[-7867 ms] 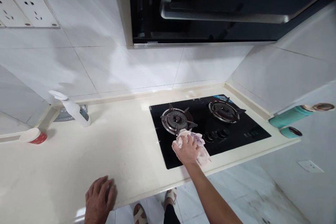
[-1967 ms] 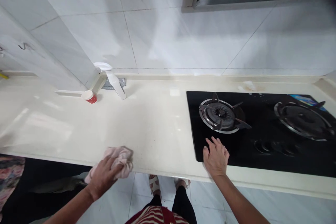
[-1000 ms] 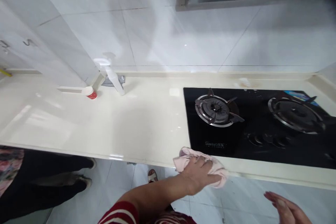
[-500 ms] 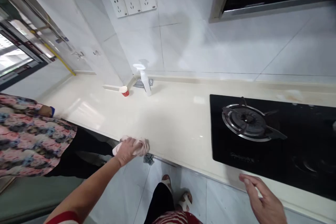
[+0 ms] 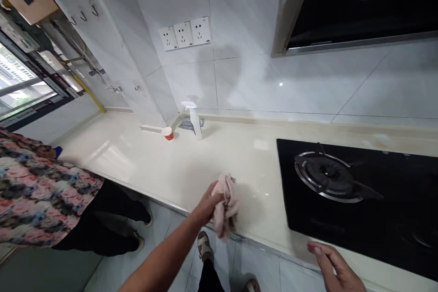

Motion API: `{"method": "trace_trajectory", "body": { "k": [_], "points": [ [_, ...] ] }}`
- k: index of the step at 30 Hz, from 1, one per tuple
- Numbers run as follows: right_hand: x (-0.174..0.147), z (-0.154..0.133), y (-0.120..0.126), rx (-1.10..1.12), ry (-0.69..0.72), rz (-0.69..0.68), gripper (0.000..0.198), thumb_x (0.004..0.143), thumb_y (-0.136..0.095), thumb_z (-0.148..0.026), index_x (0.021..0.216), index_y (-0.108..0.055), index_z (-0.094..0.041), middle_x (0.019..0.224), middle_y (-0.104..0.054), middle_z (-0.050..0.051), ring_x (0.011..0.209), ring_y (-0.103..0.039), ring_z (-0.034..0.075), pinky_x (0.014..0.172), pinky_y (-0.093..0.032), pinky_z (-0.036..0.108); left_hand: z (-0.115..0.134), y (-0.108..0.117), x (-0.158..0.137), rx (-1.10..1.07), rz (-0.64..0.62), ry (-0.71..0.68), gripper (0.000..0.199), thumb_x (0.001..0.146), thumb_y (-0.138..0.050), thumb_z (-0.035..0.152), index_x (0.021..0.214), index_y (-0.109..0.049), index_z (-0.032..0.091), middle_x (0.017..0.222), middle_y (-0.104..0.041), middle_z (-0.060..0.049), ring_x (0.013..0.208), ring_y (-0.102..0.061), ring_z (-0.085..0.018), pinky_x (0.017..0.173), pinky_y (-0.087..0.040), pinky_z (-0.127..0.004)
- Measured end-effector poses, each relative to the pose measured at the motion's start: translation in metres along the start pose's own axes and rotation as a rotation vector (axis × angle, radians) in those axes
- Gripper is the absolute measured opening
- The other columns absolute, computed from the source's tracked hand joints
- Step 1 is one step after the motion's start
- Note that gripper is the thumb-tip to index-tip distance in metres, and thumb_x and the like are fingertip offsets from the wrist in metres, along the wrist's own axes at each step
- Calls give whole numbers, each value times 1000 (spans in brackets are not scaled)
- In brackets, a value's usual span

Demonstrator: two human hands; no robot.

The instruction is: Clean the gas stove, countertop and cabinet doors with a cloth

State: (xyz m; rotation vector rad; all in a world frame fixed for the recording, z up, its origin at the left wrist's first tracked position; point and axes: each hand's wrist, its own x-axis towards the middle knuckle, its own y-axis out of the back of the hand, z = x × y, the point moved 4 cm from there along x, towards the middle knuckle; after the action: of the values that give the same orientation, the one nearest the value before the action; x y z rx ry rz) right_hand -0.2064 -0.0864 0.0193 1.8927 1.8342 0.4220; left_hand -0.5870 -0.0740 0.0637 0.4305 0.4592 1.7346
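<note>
My left hand is closed around a crumpled pale pink cloth. The cloth hangs over the front edge of the cream countertop, its lower end dangling beside the edge. Lower right, my right hand hovers by the counter's front edge, below the black gas stove. Its fingers are loosely extended with a gap at the thumb, and nothing shows in them.
A white spray bottle stands near the back wall, beside a grey packet and a red-and-white paper cup. A person in a floral top stands at the left. The range hood overhangs the stove.
My left hand has moved right along the counter edge with the cloth, which is now lifted and hanging. My right hand stays near the stove. The view has tilted up slightly.
</note>
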Motion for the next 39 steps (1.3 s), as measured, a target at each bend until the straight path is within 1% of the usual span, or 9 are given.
{"method": "trace_trajectory", "body": {
  "k": [3,7,12,16,20,23,26,31,39],
  "points": [
    [3,-29,-17,-14,131,60,50,85,-49,-70,97,-72,-26,114,-69,6,104,-67,26,67,-56,30,-7,-22,14,102,39,2,47,80,-59,24,127,-65,21,126,-62,-11,123,-52,-30,105,-43,-48],
    [5,-61,-57,-68,242,60,46,92,-46,-61,109,-69,-25,122,-63,10,112,-63,26,86,-57,39,-33,-1,17,285,52,40,40,82,-59,19,119,-70,27,133,-57,-12,129,-42,-34,109,-33,-57],
    [2,-121,-157,-244,471,-103,57,96,-45,-54,145,-49,-25,161,-26,13,146,-34,32,111,-42,52,-60,33,4,432,-17,23,37,83,-56,13,111,-73,30,119,-65,-7,114,-51,-28,97,-42,-47],
    [3,-148,-236,-574,461,-87,67,87,-59,-58,147,-50,-30,165,-18,14,148,-19,47,111,-24,72,-86,74,-12,533,22,-56,42,85,-54,11,117,-71,32,125,-64,-7,119,-52,-26,99,-42,-46],
    [22,-152,-273,-731,537,-128,62,80,-67,-62,136,-61,-35,164,-25,11,147,-20,49,113,-15,72,-129,141,-25,800,274,-142,30,93,-53,23,117,-70,28,125,-63,-11,121,-53,-28,99,-45,-46],
    [62,-157,-278,-787,563,-114,56,83,-65,-58,133,-64,-34,163,-28,10,146,-25,46,116,-16,66,-159,181,-26,916,417,-114,28,96,-52,32,117,-70,27,127,-63,-11,123,-53,-29,101,-46,-46],
    [123,-168,-281,-871,533,-65,54,88,-60,-52,137,-60,-30,162,-28,13,145,-26,44,116,-19,63,-174,197,-16,961,489,-81,29,95,-53,35,117,-70,25,129,-62,-12,125,-52,-30,101,-46,-46],
    [240,-205,-305,-929,365,61,54,96,-46,-54,143,-54,-28,161,-26,15,143,-28,43,112,-23,61,-179,195,-6,947,461,-66,32,92,-57,36,121,-67,27,134,-62,-10,128,-53,-31,101,-46,-48],
    [366,-294,-398,-751,150,24,61,96,-35,-64,147,-48,-33,162,-21,16,143,-19,49,106,-20,70,-187,194,-13,938,445,-52,39,88,-61,39,126,-64,30,137,-62,-7,128,-53,-30,98,-46,-45]
  ]
}}
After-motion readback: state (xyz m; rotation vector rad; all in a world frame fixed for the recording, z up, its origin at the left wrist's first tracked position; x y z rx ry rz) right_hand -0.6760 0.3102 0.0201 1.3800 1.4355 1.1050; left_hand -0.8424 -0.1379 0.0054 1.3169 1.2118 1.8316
